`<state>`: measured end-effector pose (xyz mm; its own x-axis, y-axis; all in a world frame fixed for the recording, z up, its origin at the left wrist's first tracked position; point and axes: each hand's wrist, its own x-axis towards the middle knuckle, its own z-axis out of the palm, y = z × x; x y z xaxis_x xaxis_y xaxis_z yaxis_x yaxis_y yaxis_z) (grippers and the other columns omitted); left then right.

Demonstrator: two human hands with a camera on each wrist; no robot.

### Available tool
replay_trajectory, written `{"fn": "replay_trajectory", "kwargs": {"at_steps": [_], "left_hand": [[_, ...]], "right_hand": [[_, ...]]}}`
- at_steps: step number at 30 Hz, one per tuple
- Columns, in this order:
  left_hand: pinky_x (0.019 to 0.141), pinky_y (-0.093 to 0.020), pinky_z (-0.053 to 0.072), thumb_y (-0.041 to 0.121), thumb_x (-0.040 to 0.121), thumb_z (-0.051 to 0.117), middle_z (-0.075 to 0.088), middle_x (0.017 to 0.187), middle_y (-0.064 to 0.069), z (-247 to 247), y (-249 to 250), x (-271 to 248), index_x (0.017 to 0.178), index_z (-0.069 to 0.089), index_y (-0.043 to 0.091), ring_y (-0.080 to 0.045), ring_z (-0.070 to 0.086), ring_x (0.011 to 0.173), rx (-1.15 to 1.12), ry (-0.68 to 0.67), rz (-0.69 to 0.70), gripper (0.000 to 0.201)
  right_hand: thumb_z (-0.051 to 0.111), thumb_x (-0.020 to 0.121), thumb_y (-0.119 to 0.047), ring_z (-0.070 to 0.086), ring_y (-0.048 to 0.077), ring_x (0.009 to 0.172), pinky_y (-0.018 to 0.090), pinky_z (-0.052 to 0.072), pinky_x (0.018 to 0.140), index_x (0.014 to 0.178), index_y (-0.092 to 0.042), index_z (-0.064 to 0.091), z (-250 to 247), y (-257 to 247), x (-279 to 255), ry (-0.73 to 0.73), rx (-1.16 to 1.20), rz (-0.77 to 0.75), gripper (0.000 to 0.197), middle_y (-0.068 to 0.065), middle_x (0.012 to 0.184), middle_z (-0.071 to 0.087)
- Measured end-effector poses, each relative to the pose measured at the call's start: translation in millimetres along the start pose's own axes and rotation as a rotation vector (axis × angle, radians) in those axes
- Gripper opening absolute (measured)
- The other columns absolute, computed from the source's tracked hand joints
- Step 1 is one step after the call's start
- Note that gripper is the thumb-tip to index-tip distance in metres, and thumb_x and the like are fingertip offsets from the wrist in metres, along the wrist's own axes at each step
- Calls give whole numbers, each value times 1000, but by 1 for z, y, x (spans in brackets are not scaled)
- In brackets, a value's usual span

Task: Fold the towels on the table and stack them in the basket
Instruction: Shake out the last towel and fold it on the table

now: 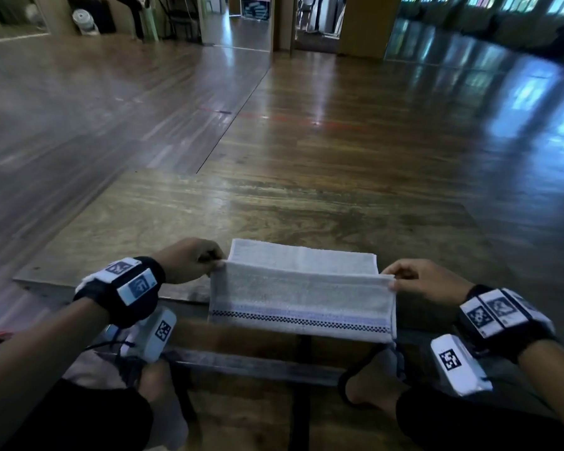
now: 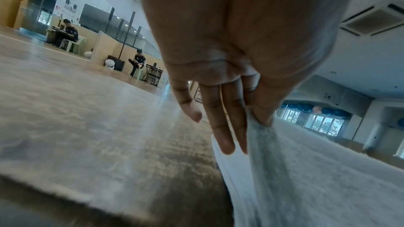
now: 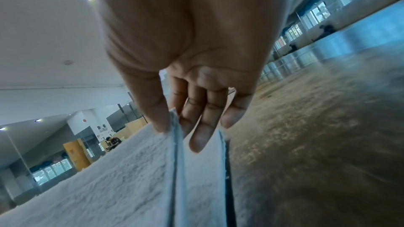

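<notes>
I pinch the white towel at both ends of its raised edge: my left hand nips one corner between thumb and forefinger, my right hand the other. Its long axis runs left to right across me, parallel to the near edge of the wooden table. The far half lies flat on the tabletop; the near half, with its dark checked stripe, hangs over the table's edge toward me.

Towel hides table's near edge; wrist views crop towel at bottom, bg ppl too small/blurred
</notes>
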<state>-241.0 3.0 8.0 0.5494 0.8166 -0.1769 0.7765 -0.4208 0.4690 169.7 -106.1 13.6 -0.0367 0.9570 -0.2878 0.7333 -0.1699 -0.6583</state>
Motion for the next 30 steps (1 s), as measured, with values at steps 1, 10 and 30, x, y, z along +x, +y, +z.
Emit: {"fn": "replay_trajectory", "kwargs": {"at_steps": [1, 10, 30], "left_hand": [[64, -21, 41, 23, 92, 55, 67, 94, -4, -2, -1, 8, 99, 63, 12, -18, 60, 82, 8, 8, 4, 15], [77, -28, 41, 23, 94, 52, 65, 106, -9, -3, -13, 73, 107, 61, 8, -23, 58, 95, 87, 51, -50, 22], [86, -40, 49, 27, 89, 56, 62, 108, -5, -3, -10, 94, 107, 62, 17, -20, 54, 90, 300, 26, -34, 21]], "right_hand": [[61, 86, -7, 61, 14, 88, 12, 47, 75, 102, -11, 62, -3, -1, 8, -1, -9, 9, 16, 6, 99, 66], [61, 86, -6, 61, 20, 86, 26, 48, 77, 101, -10, 62, -19, 4, 77, 46, -28, 80, 15, 14, 102, 66], [62, 81, -11, 56, 22, 83, 32, 44, 71, 93, -17, 60, 0, 6, 88, 198, -378, 0, 13, 7, 94, 61]]}}
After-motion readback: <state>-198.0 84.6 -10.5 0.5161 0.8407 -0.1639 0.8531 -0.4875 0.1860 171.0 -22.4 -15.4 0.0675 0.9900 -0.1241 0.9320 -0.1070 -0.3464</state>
